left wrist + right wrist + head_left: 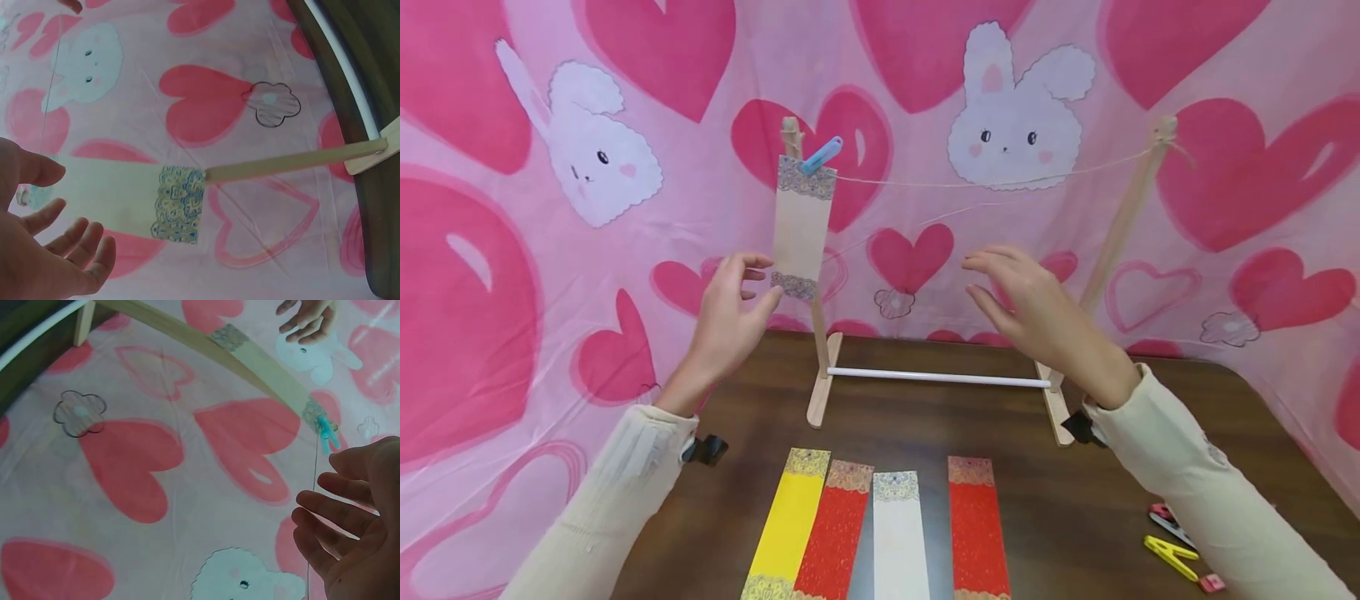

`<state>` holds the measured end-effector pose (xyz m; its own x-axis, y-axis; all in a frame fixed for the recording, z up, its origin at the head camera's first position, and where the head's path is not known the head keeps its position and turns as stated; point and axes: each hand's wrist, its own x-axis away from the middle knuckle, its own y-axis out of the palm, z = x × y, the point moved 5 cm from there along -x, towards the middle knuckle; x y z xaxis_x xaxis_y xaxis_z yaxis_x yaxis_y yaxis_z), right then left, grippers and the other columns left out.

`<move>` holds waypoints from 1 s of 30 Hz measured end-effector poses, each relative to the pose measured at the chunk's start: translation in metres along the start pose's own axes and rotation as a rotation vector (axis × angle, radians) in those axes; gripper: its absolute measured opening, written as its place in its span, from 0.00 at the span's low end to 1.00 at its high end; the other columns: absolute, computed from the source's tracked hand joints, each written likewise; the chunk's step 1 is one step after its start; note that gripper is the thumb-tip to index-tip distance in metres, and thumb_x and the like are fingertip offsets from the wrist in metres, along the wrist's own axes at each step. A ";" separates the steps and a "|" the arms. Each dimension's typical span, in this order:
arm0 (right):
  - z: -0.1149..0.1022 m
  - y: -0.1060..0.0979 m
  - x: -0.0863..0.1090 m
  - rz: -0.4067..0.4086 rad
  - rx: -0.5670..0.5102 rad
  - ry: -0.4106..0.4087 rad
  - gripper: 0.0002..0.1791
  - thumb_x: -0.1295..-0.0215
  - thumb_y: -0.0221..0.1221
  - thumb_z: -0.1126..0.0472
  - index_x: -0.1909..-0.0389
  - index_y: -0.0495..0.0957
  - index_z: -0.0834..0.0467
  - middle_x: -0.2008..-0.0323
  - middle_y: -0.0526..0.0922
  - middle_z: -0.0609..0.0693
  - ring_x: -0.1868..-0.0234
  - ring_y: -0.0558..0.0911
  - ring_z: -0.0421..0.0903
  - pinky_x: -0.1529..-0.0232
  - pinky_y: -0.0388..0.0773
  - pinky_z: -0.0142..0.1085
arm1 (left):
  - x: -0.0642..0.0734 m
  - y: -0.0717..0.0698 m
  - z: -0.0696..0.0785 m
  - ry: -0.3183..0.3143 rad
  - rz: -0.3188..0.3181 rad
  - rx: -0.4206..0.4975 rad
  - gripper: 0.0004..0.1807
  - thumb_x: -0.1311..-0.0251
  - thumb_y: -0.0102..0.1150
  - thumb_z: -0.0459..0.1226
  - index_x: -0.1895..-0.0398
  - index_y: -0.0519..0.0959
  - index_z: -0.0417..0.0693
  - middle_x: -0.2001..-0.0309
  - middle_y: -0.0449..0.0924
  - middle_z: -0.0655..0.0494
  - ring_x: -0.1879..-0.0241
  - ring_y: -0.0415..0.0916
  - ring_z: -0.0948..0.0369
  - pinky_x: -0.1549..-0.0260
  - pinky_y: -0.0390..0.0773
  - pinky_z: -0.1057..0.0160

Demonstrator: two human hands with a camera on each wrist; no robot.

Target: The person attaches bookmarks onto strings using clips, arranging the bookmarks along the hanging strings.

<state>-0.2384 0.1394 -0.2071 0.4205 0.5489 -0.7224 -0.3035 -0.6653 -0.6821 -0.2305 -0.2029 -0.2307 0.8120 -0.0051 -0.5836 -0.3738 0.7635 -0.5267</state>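
Note:
A cream paper strip (802,229) with patterned bands at both ends hangs from the string (925,182) by a blue clothespin (822,156), close to the left post. My left hand (733,300) is beside its lower end, fingers loosely bent, holding nothing. To the right, my right hand (1030,296) is raised below the string with relaxed fingers and nothing in them. On the table lie a yellow strip (788,517), a red strip (835,529), a white strip (900,533) and another red strip (976,525).
Wooden posts on feet carry the string; the right post (1123,217) leans outward. A white rod (936,377) joins them low down. At the table's right lie a yellow clothespin (1172,557) and a few others, partly behind the right sleeve. A pink heart-and-rabbit cloth (917,50) hangs behind.

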 end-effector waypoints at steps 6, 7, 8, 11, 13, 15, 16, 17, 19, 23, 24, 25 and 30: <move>0.003 -0.005 0.027 0.005 0.014 0.002 0.20 0.42 0.68 0.70 0.48 0.80 0.66 0.49 0.83 0.60 0.42 0.77 0.56 0.42 0.74 0.52 | 0.019 0.006 0.004 0.053 0.001 -0.026 0.18 0.38 0.60 0.28 0.45 0.72 0.33 0.47 0.73 0.40 0.45 0.73 0.45 0.50 0.76 0.44; 0.004 -0.005 0.032 0.001 0.019 0.007 0.20 0.43 0.67 0.70 0.48 0.80 0.66 0.49 0.83 0.60 0.42 0.76 0.56 0.42 0.74 0.52 | 0.022 0.007 0.005 0.059 0.000 -0.031 0.18 0.38 0.60 0.27 0.45 0.73 0.34 0.48 0.73 0.40 0.46 0.72 0.45 0.50 0.76 0.43; 0.004 -0.006 0.036 -0.005 0.026 0.015 0.20 0.43 0.67 0.69 0.48 0.80 0.66 0.49 0.83 0.60 0.42 0.76 0.56 0.42 0.74 0.51 | 0.025 0.008 0.005 0.063 -0.003 -0.038 0.18 0.39 0.61 0.28 0.45 0.73 0.34 0.48 0.73 0.40 0.46 0.72 0.45 0.50 0.76 0.43; 0.007 -0.007 0.052 -0.033 0.048 0.057 0.21 0.42 0.67 0.68 0.47 0.80 0.64 0.47 0.82 0.58 0.41 0.76 0.54 0.43 0.74 0.49 | 0.036 0.010 0.006 0.075 -0.018 -0.053 0.19 0.40 0.62 0.27 0.46 0.73 0.36 0.48 0.74 0.41 0.48 0.72 0.46 0.49 0.74 0.45; 0.009 -0.008 0.062 -0.049 0.051 0.086 0.21 0.42 0.67 0.67 0.46 0.80 0.63 0.46 0.82 0.57 0.41 0.75 0.54 0.46 0.75 0.46 | 0.042 0.012 0.007 0.086 -0.033 -0.059 0.19 0.40 0.62 0.27 0.46 0.73 0.36 0.48 0.74 0.42 0.48 0.72 0.46 0.48 0.72 0.46; 0.010 -0.009 0.072 -0.056 0.053 0.106 0.22 0.42 0.68 0.67 0.45 0.80 0.63 0.45 0.81 0.56 0.42 0.75 0.53 0.50 0.76 0.42 | 0.048 0.014 0.006 0.091 -0.050 -0.067 0.19 0.41 0.63 0.27 0.46 0.73 0.36 0.48 0.74 0.43 0.48 0.72 0.47 0.49 0.73 0.46; 0.011 -0.009 0.077 -0.056 0.056 0.111 0.23 0.42 0.68 0.67 0.45 0.80 0.62 0.45 0.81 0.55 0.43 0.75 0.52 0.54 0.77 0.40 | 0.051 0.015 0.006 0.090 -0.059 -0.070 0.20 0.41 0.63 0.26 0.46 0.73 0.36 0.49 0.74 0.43 0.48 0.72 0.47 0.49 0.73 0.46; 0.011 -0.010 0.081 -0.055 0.058 0.115 0.23 0.43 0.68 0.68 0.45 0.80 0.62 0.45 0.81 0.56 0.44 0.75 0.52 0.57 0.76 0.38 | 0.054 0.016 0.006 0.089 -0.066 -0.070 0.20 0.41 0.63 0.26 0.46 0.73 0.35 0.49 0.74 0.42 0.48 0.71 0.47 0.49 0.74 0.46; 0.012 -0.011 0.091 -0.054 0.065 0.123 0.22 0.43 0.68 0.68 0.45 0.80 0.62 0.46 0.81 0.56 0.45 0.76 0.51 0.58 0.75 0.35 | 0.060 0.017 0.005 0.079 -0.075 -0.081 0.20 0.41 0.64 0.26 0.46 0.73 0.35 0.49 0.74 0.42 0.48 0.71 0.48 0.50 0.75 0.47; 0.013 -0.014 0.110 -0.050 0.081 0.158 0.20 0.42 0.67 0.68 0.47 0.80 0.62 0.48 0.82 0.54 0.45 0.76 0.50 0.47 0.71 0.29 | 0.073 0.019 0.002 0.042 -0.091 -0.087 0.20 0.42 0.65 0.27 0.47 0.73 0.37 0.49 0.73 0.43 0.48 0.71 0.48 0.50 0.75 0.46; 0.013 -0.015 0.115 -0.048 0.083 0.167 0.20 0.42 0.67 0.69 0.47 0.80 0.62 0.49 0.82 0.54 0.44 0.75 0.51 0.44 0.68 0.28 | 0.076 0.019 0.001 0.029 -0.097 -0.088 0.20 0.41 0.65 0.27 0.46 0.73 0.38 0.49 0.73 0.43 0.48 0.72 0.47 0.50 0.75 0.45; 0.014 -0.015 0.120 -0.045 0.086 0.181 0.20 0.42 0.67 0.69 0.47 0.80 0.62 0.48 0.83 0.53 0.43 0.75 0.51 0.41 0.66 0.27 | 0.079 0.020 -0.001 0.015 -0.104 -0.088 0.20 0.41 0.65 0.28 0.46 0.73 0.38 0.49 0.73 0.44 0.47 0.72 0.47 0.49 0.75 0.45; 0.015 -0.019 0.143 -0.031 0.081 0.250 0.23 0.44 0.68 0.71 0.45 0.80 0.60 0.49 0.83 0.53 0.42 0.74 0.51 0.37 0.58 0.21 | 0.096 0.023 -0.010 -0.040 -0.131 -0.090 0.21 0.41 0.66 0.29 0.45 0.72 0.40 0.48 0.73 0.45 0.47 0.72 0.49 0.51 0.77 0.43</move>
<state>-0.1851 0.2382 -0.2994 0.6258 0.4193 -0.6577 -0.3507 -0.6019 -0.7174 -0.1656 -0.1927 -0.3047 0.8731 -0.0739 -0.4819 -0.3003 0.6971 -0.6510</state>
